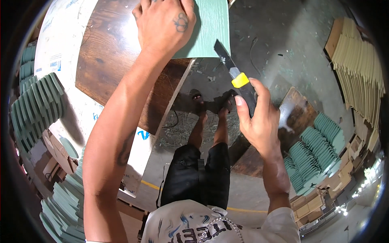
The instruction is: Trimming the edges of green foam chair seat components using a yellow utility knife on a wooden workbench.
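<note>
My right hand [259,117] is closed around a black utility knife [240,80] with a yellow collar. Its wide dark blade is extended, and the tip overlaps the right edge of a pale green sheet [208,32] in view; I cannot tell whether they touch. The sheet has a fine wood-grain texture and runs out of view at the top. My left hand [166,26] lies on the sheet's left part, fingers apart and partly cut off by the upper picture edge. Under the sheet is a dark brown wood-look board [117,60] on a white work surface [60,52].
Stacks of green curved pieces [38,109] stand at the left, more [65,206] at the lower left. At the right are green stacks [316,146] on a base and a tall beige stack [356,69]. Scraps litter the grey floor [206,129] around my feet.
</note>
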Motion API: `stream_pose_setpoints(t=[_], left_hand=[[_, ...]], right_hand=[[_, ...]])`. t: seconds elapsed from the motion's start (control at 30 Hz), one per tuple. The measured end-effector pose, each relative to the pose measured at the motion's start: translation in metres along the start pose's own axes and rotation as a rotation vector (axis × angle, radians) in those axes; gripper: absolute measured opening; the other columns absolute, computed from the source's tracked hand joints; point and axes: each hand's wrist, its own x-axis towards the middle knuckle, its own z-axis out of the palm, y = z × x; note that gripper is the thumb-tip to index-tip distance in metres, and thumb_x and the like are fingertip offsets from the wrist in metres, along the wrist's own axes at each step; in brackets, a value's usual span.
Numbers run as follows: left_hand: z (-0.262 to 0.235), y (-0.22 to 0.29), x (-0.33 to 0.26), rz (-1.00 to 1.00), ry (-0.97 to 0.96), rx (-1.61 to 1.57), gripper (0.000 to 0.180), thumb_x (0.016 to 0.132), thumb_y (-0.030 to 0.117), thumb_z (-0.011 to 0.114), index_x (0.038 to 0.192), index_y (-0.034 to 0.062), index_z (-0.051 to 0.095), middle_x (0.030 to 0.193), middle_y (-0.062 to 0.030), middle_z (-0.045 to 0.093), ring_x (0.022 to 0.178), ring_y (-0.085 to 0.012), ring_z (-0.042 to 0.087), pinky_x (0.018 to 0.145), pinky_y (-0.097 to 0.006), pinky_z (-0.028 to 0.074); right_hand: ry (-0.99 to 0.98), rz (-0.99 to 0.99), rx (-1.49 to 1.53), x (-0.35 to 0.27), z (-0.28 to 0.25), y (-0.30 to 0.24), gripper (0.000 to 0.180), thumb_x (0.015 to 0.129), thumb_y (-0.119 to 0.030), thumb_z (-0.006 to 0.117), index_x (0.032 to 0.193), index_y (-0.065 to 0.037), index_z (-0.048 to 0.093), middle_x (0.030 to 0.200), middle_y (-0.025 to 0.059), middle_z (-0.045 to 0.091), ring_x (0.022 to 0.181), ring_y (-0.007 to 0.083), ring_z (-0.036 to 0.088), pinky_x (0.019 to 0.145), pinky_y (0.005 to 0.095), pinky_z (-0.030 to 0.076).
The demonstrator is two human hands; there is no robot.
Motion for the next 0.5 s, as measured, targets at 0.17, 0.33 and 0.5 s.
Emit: stream_pose_setpoints(t=[0.17, 0.33, 0.5], left_hand=[[0.002, -0.003, -0.002, 0.001, 0.002, 0.009, 0.045, 0.104, 0.026, 0.049, 0.142, 0.0026, 0.052, 0.143, -0.0214, 0.055, 0.128, -0.0407, 0.053, 0.108, -0.053, 0.039], [0.003, -0.003, -0.001, -0.010, -0.014, 0.036, 0.047, 0.105, 0.028, 0.046, 0.144, 0.0015, 0.051, 0.145, -0.0211, 0.054, 0.131, -0.0400, 0.051, 0.110, -0.052, 0.037], [0.004, -0.001, -0.001, -0.039, -0.037, 0.041, 0.049, 0.106, 0.029, 0.044, 0.144, 0.0001, 0.050, 0.146, -0.0211, 0.053, 0.134, -0.0384, 0.049, 0.112, -0.051, 0.035]], right_hand=[[0.061, -0.213, -0.170, 0.006, -0.012, 0.010, 0.053, 0.080, -0.016, 0.085, 0.125, -0.002, 0.062, 0.101, 0.0129, 0.062, 0.082, 0.0319, 0.066, 0.071, 0.0397, 0.056], [0.062, -0.238, -0.295, 0.002, -0.028, 0.017, 0.054, 0.080, -0.018, 0.086, 0.129, -0.006, 0.065, 0.107, 0.0110, 0.061, 0.087, 0.0294, 0.066, 0.075, 0.0393, 0.057], [0.054, -0.253, -0.312, 0.007, -0.035, 0.019, 0.054, 0.081, -0.019, 0.085, 0.130, -0.007, 0.066, 0.106, 0.0089, 0.062, 0.088, 0.0266, 0.067, 0.077, 0.0386, 0.058]])
